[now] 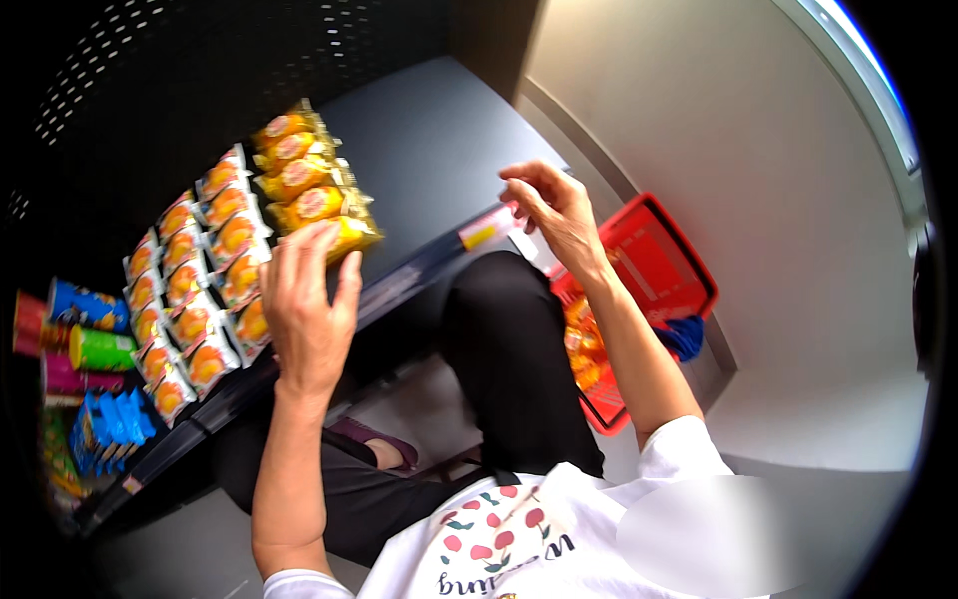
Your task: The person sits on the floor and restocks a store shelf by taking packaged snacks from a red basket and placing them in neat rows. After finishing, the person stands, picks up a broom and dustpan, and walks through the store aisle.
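My left hand [311,309] is over the front of the shelf, fingers stretched and thumb apart. Its fingertips reach the nearest pack in a row of yellow wrapped snacks [302,175]; whether they touch it I cannot tell. Left of that row stand several rows of white-and-orange snack packs [235,235], partly covered by the same hand. My right hand [561,212] hovers by the shelf's front edge, above a pink-and-yellow label [486,230]. Its fingers are loosely bent, the thumb a little apart, and nothing shows in them.
A red shopping basket [654,255] holding orange packs [584,344] and a dark blue item [682,337] sits on the floor at right. Colourful canisters [100,347] and blue packets [110,429] line the shelf's left end. Grey shelf surface [419,130] shows beside the yellow row; a pale wall [718,130] rises at right.
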A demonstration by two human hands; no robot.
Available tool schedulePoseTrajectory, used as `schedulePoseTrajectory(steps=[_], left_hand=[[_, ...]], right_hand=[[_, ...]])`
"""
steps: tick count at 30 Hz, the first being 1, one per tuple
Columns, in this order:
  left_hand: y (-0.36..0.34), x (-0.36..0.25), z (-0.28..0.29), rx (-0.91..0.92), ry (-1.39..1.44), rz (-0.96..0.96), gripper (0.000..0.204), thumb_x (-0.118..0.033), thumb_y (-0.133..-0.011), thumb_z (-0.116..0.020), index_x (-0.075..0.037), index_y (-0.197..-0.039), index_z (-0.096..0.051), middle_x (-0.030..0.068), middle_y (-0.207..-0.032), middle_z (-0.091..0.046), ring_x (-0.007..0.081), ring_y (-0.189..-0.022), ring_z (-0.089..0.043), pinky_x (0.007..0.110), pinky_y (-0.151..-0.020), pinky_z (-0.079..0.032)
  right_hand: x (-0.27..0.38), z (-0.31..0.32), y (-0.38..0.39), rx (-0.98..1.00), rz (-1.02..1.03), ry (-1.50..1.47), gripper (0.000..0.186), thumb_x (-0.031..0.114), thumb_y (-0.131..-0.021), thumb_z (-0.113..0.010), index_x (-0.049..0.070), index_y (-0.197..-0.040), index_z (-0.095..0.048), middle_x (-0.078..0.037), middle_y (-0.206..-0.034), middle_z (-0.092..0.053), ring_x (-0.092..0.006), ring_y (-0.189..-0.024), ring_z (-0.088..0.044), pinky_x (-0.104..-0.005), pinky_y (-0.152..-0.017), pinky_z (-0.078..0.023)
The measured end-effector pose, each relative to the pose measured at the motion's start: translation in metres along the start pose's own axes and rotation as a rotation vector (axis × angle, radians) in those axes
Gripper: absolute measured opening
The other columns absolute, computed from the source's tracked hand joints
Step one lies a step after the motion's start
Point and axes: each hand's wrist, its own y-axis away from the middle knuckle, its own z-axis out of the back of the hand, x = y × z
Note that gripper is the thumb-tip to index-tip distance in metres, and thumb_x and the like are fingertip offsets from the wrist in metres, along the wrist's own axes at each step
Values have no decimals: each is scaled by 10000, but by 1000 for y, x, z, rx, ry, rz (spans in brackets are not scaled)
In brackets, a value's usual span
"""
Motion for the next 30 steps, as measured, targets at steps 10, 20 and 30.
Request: schedulePoseTrajectory(steps=[10,20,30], left_hand=[[3,-24,-12,-9,144,-119,174,21,-945,-625,0,-1099,-705,107,-1078,-708,273,-1043,-671,390,-948,-522],[3,-32,-35,19,205,-234,186,21,-896,-671,-32,-1073,-700,86,-1043,-715,254,-962,-671,373,-853,-493],[0,-35,-39,43,239,-205,176,38,-900,-658,-22,-1059,-701,102,-1038,-712,268,-970,-674,378,-892,-501]], right_hand=[[-220,151,204,-221,-760,374,293,181,-943,-689,20,-1187,-666,-87,-947,-742,-128,-762,-686,-277,-617,-537],[-290,93,215,32,-974,924,898,359,-814,-820,165,-1541,-331,-234,-1205,-634,-408,-1173,-603,-505,-954,-512],[-311,86,221,-109,-952,892,963,303,-735,-845,167,-1531,-321,-265,-1253,-577,-435,-1175,-591,-502,-961,-511]])
